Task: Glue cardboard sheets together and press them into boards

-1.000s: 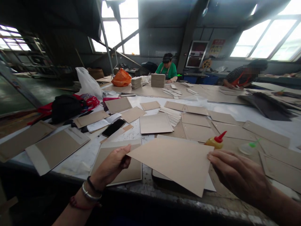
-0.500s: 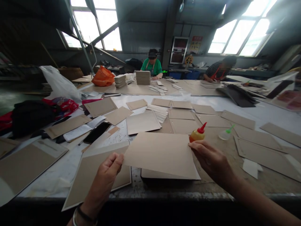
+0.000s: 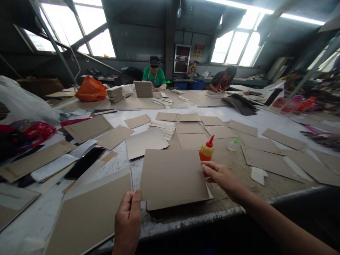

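Observation:
A plain grey-brown cardboard sheet [image 3: 174, 177] spans the space between my two hands, over a stack at the table's front edge. My left hand [image 3: 129, 216] pinches its left edge, thumb on top. At the right edge, my right hand [image 3: 219, 177] has its thumb and fingers closed on the card. Just behind that hand stands a glue bottle [image 3: 206, 152] with amber liquid and a red nozzle. The sheet covers most of what lies under it; only a pale corner and a dark lower edge show. A larger cardboard panel [image 3: 90, 209] lies left of my left hand.
Many cardboard pieces [image 3: 192, 140] are spread over the table. A small clear bottle with a green tip [image 3: 233, 144] stands at the right, a black phone [image 3: 85, 163] lies at the left. Across the table, two people work near an orange bag [image 3: 91, 89] and card stacks [image 3: 143, 89].
My view has swung to the right. The cardboard sheet has been lowered and levelled over the stack, with both hands still holding its sides.

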`<state>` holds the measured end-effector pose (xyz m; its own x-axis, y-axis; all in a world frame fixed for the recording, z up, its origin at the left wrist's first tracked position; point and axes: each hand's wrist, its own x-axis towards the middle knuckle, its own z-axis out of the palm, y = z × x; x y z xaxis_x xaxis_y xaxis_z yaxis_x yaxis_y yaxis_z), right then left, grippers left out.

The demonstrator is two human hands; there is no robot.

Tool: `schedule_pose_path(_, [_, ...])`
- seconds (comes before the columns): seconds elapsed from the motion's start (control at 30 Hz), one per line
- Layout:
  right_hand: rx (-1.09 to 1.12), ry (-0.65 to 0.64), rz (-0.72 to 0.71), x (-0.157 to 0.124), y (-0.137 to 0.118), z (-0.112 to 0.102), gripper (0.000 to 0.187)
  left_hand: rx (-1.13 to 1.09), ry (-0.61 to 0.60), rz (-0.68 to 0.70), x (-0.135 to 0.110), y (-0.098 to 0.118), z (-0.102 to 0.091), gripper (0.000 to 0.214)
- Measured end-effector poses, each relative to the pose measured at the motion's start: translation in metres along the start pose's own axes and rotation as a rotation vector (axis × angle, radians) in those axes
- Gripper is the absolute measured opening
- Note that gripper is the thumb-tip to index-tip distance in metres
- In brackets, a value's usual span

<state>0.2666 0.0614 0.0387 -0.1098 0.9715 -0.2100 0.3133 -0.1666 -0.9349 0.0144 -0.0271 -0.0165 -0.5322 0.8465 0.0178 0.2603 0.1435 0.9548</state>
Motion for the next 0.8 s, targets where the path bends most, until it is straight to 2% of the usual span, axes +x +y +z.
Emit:
schedule_pose_path(0.13, [-0.057,-0.017,0.071,-0.004,0.006,-0.003,0.038,0.011,-0.004,0.006,0.003,0.003,-0.001,0.035])
schedule_pose_path(0.33, [-0.033,-0.115,0.127,-0.009,0.015,-0.001,0.035,-0.047,-0.006,-0.011,0.006,0.011,-0.001,0.038])
schedule_pose_path(0.5, [-0.144,-0.103,0.107,-0.013,0.022,0.006,0.031,-0.090,-0.010,0.009,0.010,0.018,0.000,0.037])
schedule_pose_path(0.67, [-0.247,-0.083,0.092,-0.014,0.030,0.013,0.027,-0.159,0.048,0.005,0.012,0.015,0.003,0.043])
schedule_pose_path(0.8, [-0.310,-0.080,0.036,-0.016,0.031,0.013,0.024,-0.153,0.035,0.014,0.010,0.011,0.004,0.041])
